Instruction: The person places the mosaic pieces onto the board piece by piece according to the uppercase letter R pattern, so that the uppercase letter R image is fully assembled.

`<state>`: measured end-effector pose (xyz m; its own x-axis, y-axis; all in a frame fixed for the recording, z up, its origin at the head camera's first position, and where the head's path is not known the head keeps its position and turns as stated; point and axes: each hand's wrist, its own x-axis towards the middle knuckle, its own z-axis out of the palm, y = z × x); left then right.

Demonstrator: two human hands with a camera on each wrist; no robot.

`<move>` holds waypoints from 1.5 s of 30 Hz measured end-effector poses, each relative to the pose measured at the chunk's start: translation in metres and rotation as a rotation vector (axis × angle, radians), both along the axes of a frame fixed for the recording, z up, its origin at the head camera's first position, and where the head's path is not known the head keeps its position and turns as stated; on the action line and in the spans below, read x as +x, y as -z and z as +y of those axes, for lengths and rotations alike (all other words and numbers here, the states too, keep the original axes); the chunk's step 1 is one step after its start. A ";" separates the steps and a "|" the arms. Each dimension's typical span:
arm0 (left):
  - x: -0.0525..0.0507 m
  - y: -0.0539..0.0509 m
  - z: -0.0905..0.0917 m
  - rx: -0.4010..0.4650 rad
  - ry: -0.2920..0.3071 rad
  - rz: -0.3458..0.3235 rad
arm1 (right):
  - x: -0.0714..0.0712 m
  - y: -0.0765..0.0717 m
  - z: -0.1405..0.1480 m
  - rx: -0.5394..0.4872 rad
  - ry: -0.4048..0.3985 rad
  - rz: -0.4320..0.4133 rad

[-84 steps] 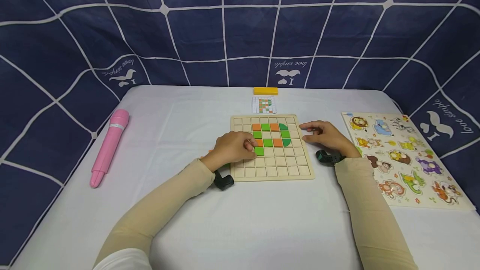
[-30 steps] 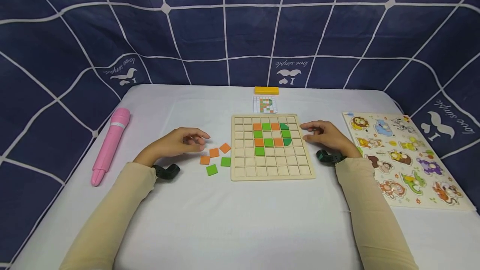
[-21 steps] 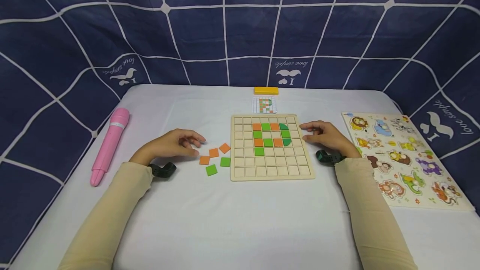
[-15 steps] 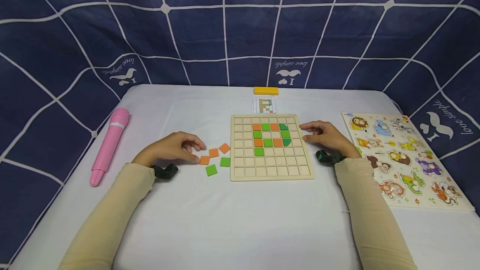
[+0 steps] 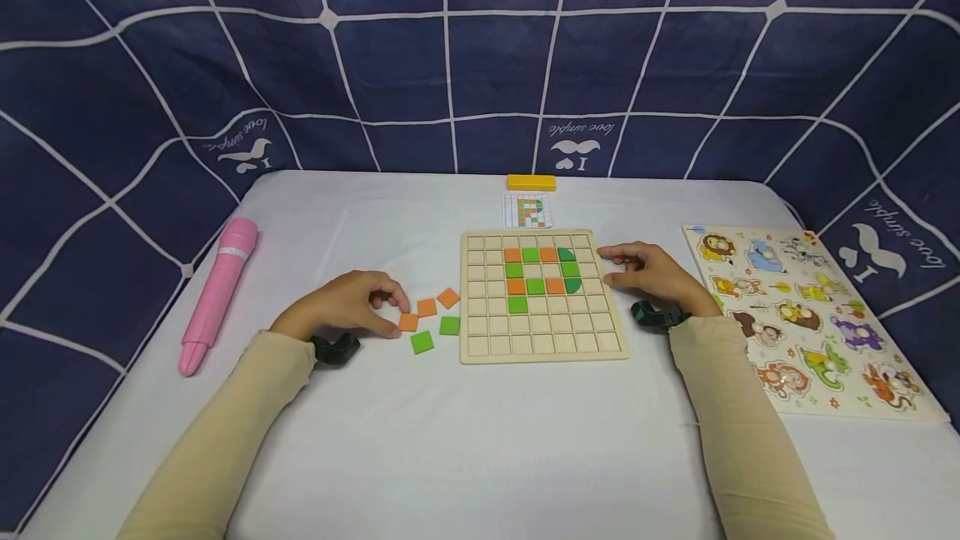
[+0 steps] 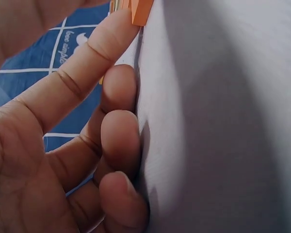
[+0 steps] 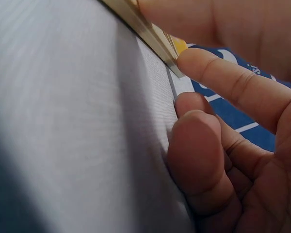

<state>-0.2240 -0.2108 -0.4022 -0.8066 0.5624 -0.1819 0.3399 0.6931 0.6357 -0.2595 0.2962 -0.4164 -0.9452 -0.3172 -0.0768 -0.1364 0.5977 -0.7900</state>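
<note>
At the left of the small tiles, my left hand (image 5: 348,305) has its thumb and index finger at the edges of an orange square tile (image 5: 408,322), pinching it at the table surface. In the left wrist view the index fingertip meets the orange tile (image 6: 142,10); the other fingers curl loosely against the cloth. A wooden grid board (image 5: 543,346) bears orange and green tiles and two dark green rounded pieces. At its right edge rests my right hand (image 5: 648,273), index finger and thumb touching the board's side (image 7: 157,41), gripping nothing.
Loose orange tiles (image 5: 427,307) and green tiles (image 5: 422,342) lie left of the board. Behind it are a pattern card (image 5: 528,211) and a yellow block (image 5: 531,182). A pink microphone-shaped toy (image 5: 217,294) lies far left, an animal puzzle board (image 5: 813,323) far right.
My left hand left the board, where a green tile now sits in the pattern's lower left, drew back left, then lowered onto the nearest orange tile. The right hand stayed still.
</note>
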 end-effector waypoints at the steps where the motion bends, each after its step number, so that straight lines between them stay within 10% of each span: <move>1: 0.000 0.000 0.000 0.002 -0.001 -0.001 | 0.000 0.000 0.000 0.000 -0.005 0.002; 19: -0.007 0.001 -0.003 0.125 -0.027 -0.045 | -0.002 0.001 0.000 0.022 -0.021 0.020; 32: 0.002 -0.005 0.044 0.248 -0.295 0.017 | -0.002 0.002 0.000 0.030 -0.008 0.013; 45: 0.008 -0.013 0.101 0.248 -0.289 0.025 | -0.003 0.003 0.000 0.038 -0.005 0.014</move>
